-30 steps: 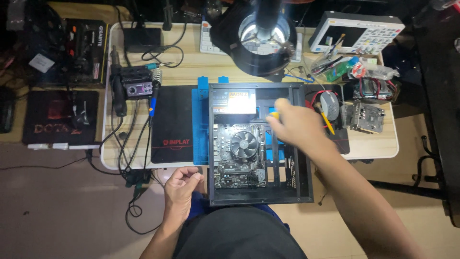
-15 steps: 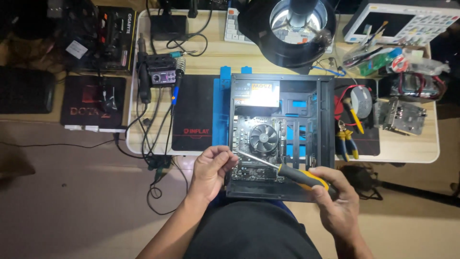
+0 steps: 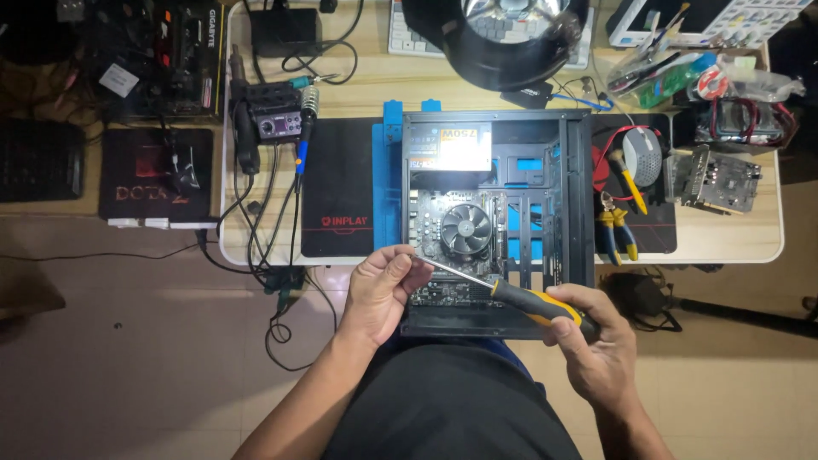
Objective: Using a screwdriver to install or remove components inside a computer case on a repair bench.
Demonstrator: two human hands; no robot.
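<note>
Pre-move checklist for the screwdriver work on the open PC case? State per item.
1. Right hand grips the yellow-and-black screwdriver by its handle: ok.
2. Left hand pinches the shaft near the tip: ok.
3. Tip seated on a screw: cannot tell, the left fingers hide it.
4. Open PC case lies flat on the table, near edge overhanging toward the lap: not ok.
5. Cooler fan clear of the shaft: ok.
6. Pliers lie beside the case, out of the way: ok.
</note>
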